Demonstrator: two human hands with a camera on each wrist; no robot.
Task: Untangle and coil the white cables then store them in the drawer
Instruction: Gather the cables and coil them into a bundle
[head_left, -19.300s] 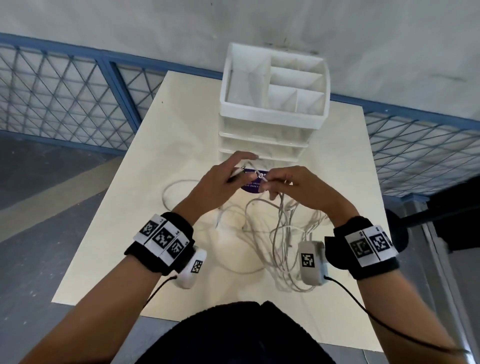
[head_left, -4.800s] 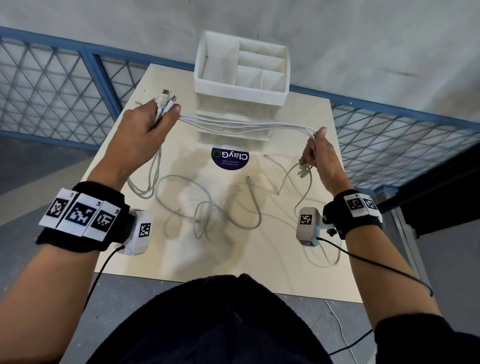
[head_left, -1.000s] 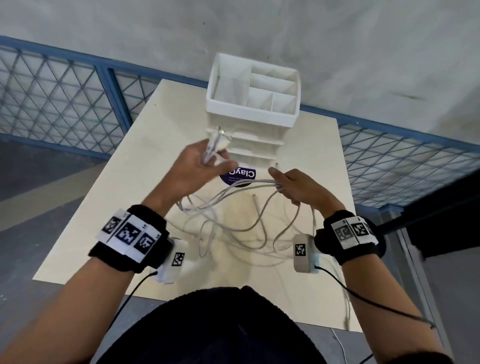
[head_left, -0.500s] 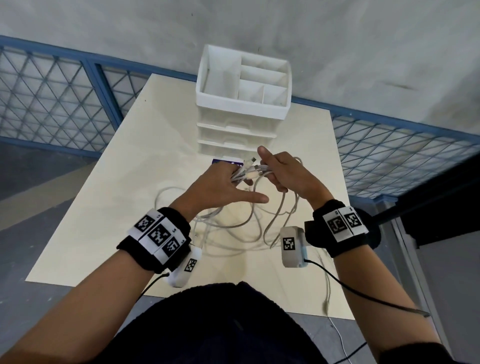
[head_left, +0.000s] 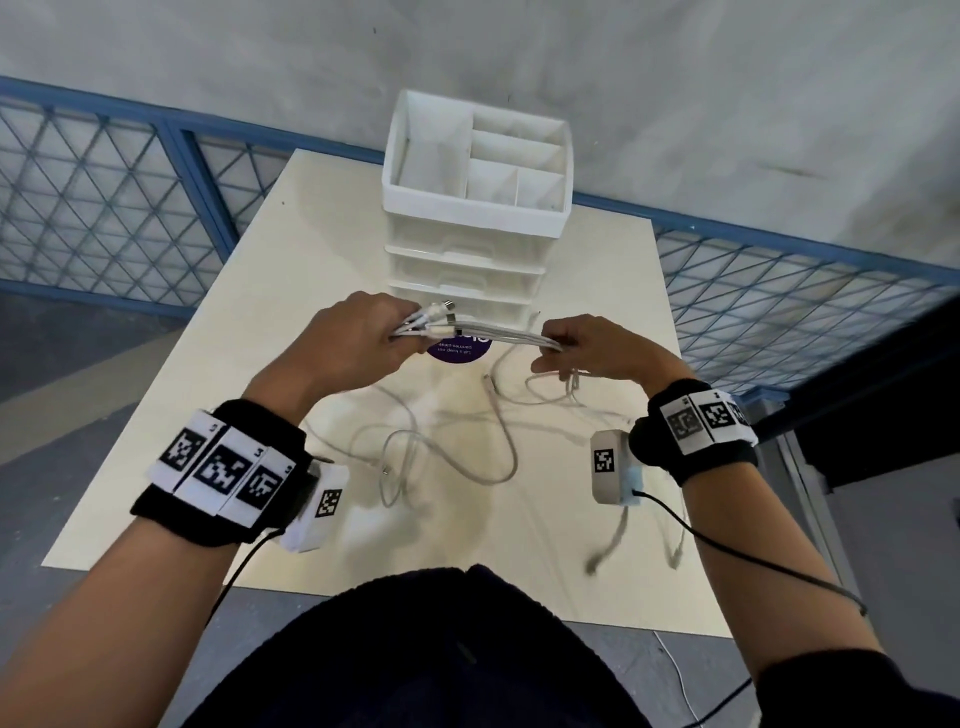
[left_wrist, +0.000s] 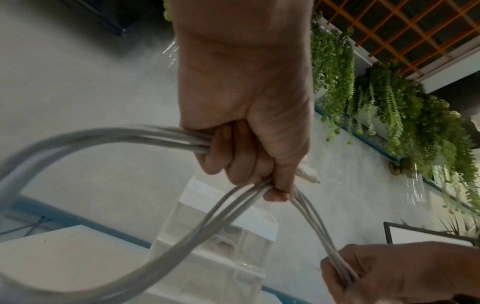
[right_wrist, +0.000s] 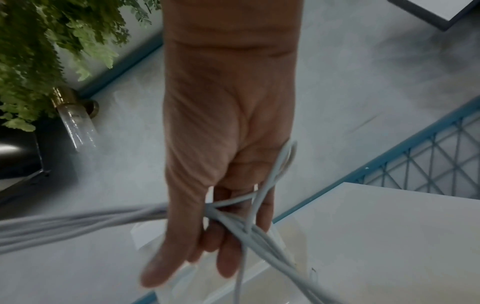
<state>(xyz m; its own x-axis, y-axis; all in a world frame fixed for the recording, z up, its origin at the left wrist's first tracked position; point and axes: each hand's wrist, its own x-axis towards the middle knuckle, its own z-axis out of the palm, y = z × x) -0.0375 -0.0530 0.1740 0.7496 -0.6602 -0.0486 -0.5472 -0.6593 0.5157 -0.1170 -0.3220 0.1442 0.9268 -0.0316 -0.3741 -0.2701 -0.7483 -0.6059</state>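
Cables (head_left: 498, 335), white, several strands bundled side by side, stretch in the air between both hands above the table (head_left: 208, 395). Left hand (head_left: 353, 343) sits at 9 o'clock of the bundle; its fingers (left_wrist: 233, 156) are curled tightly round the strands, and the plug ends stick out past the fist toward 1 o'clock in the head view. Right hand (head_left: 592, 348) sits at 3 o'clock of the bundle; thumb and fingers (right_wrist: 228, 259) pinch the same strands, which cross the fingers in the right wrist view and trail off below. From the left fist a loose loop of cable swings out toward 8 o'clock in the left wrist view, blurred. Slack lengths hang from both hands and lie in open curves on the table at 6 o'clock of the hands; two ends dangle past the near table edge. Drawer unit (head_left: 467, 270), white, stands on the table at 12 o'clock of the hands, its drawers pushed in, an open divided tray on top. Purple round sticker (head_left: 457, 351) lies on the table just under the bundle.
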